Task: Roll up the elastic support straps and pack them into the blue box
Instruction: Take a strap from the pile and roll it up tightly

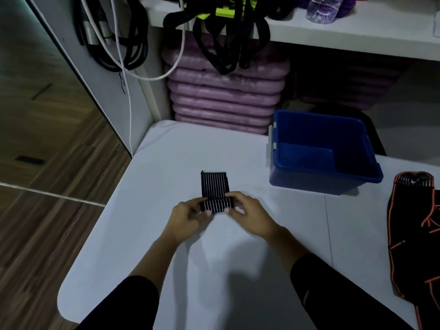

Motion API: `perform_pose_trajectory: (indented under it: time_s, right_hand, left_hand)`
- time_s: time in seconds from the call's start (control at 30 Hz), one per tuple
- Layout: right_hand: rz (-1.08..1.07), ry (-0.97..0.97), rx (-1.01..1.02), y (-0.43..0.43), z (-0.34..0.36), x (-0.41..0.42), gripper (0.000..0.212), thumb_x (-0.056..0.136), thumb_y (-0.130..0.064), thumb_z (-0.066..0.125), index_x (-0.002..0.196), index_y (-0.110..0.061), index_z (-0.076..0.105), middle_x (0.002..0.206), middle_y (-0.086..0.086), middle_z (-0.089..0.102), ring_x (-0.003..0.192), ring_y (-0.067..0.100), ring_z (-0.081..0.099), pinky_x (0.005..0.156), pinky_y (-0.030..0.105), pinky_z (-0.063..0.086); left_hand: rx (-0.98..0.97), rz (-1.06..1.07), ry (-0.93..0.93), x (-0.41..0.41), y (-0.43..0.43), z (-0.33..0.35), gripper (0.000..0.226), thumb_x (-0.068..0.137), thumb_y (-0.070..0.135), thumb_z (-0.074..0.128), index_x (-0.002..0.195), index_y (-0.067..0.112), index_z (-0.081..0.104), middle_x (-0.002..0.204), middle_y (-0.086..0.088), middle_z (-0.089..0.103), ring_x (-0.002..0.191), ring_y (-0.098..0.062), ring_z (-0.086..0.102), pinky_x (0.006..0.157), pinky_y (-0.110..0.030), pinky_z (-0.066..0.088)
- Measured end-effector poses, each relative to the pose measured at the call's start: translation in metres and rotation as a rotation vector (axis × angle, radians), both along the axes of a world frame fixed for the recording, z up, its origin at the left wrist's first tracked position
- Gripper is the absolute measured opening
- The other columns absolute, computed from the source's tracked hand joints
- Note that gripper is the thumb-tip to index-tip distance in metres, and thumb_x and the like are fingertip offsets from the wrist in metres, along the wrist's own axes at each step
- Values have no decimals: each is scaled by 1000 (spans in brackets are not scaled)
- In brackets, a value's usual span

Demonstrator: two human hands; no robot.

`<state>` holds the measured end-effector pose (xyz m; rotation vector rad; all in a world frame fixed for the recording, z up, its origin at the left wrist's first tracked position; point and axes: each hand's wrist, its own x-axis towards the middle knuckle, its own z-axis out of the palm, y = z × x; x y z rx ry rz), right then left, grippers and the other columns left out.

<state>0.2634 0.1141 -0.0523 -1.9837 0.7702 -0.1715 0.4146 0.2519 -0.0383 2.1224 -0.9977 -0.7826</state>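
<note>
Rolling the striped strap point(215, 186) is my job right now, and I am near the end of it. It lies on the white table point(166, 163), right in front of me. Most of it is already wound into a fat little roll at the end close to me. Only a short flat piece sticks out past the roll, away from me. My left hand point(188, 216) holds the left end of the roll, with its fingers curled on it. My right hand point(247, 214) holds the right end the same way. Both hands are clamped on the roll, close together. I think a few more turns will finish this one. The blue box point(319, 167) sits open on the table, off to my right and a bit farther back. I can see nothing inside it, so I think no strap is packed yet. More black straps with orange lines point(414, 234) lie flat at the right edge of the table, well apart from my hands. They are not rolled at all. So I still have this roll to finish and drop in, and then those to do.
</note>
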Motion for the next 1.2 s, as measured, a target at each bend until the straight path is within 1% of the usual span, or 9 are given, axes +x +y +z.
perform_pose_trajectory:
  time_s: [0.1,0.17,0.23,0.43,0.6,0.73,0.93,1.1,1.2]
  right_hand:
    - [-156,-32,131,2,0,10,26,89,-26,62,113,-16,62,105,2,69,91,16,67,89,42,54]
    - [-268,11,47,4,-7,20,34,88,-30,63,118,-16,59,110,5,63,86,21,66,86,45,54]
    - [-316,53,24,6,-11,28,44,88,-32,61,128,-19,50,117,6,59,91,25,65,86,45,54]
    - [-341,88,89,10,-18,39,65,81,-21,66,138,-25,36,123,5,60,109,25,60,95,44,50]
    - [-368,60,144,11,-13,39,72,79,-14,69,141,-28,34,124,5,55,113,23,56,100,42,47]
    - [-337,-18,162,13,-17,37,77,70,-17,70,134,-42,36,121,3,47,113,25,55,95,46,50]
    - [-285,-55,233,7,-13,30,76,69,-10,70,124,-55,43,124,-7,59,111,21,59,94,43,52]
    - [-280,-44,206,5,-12,28,66,62,-15,77,120,-37,52,119,-3,57,109,23,60,94,46,51]
    - [-256,-75,184,2,-9,27,61,63,-4,82,117,-19,58,125,-1,39,108,25,58,95,43,51]
  left_hand:
    - [14,87,92,0,-14,-3,23,91,28,56,108,16,64,91,0,65,87,-17,61,64,-1,39]
    - [7,174,41,-3,-23,-7,28,91,30,56,113,13,63,98,-5,58,89,-19,57,75,-12,41]
    - [17,224,1,-7,-32,-12,27,91,29,55,112,13,62,99,-11,55,88,-22,55,78,-22,39]
    - [69,246,-24,-10,-47,-20,21,94,23,47,104,9,60,93,-14,60,79,-23,54,69,-26,39]
    - [62,283,40,-13,-46,-18,27,93,22,48,117,17,57,102,-12,66,98,-30,59,87,-42,49]
    - [-2,302,86,-16,-38,-16,35,90,23,53,125,19,53,110,-7,64,103,-23,59,91,-39,48]
    - [-106,285,218,-14,-34,-11,40,86,18,61,125,25,52,113,-4,62,97,-18,62,89,-34,51]
    - [-108,220,287,-8,-27,-3,48,83,11,65,125,28,51,102,0,64,93,-15,63,84,-25,50]
    - [-151,181,257,-4,-25,-2,44,80,14,69,122,18,56,118,-4,53,101,-16,59,90,-28,49]
